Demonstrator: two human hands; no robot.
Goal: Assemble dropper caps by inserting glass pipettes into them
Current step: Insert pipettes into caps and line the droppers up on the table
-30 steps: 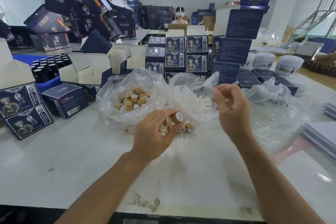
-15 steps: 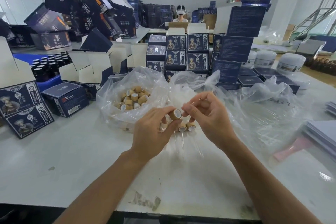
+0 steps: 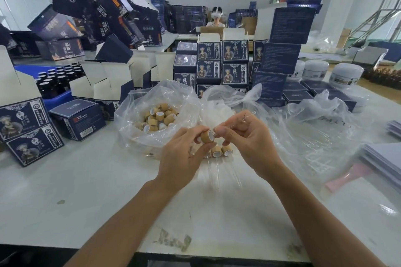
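My left hand (image 3: 183, 156) pinches a tan dropper cap (image 3: 207, 136) with its white open end turned to the right. My right hand (image 3: 247, 143) pinches a thin clear glass pipette (image 3: 235, 124) whose near tip meets the cap's opening. Just below the hands, assembled caps (image 3: 221, 150) lie on the white table (image 3: 86, 191) with their glass pipettes (image 3: 217, 171) pointing toward me. A clear bag of loose tan caps (image 3: 159, 118) sits behind my left hand. A second clear bag with pale contents (image 3: 219, 112) lies behind my right hand.
Dark blue printed boxes (image 3: 221, 65) are stacked behind the bags and to the left. Open white-flapped cartons (image 3: 104, 84) and a blue tray of dark bottles (image 3: 54, 80) stand at the left. White jars (image 3: 345, 75) sit at the right. Crumpled clear plastic (image 3: 314, 128) covers the right side. A person sits far behind.
My right hand has come down from the right-hand bag with a pipette and moved left to the cap. My left hand has raised the cap slightly and turned its opening toward the pipette.
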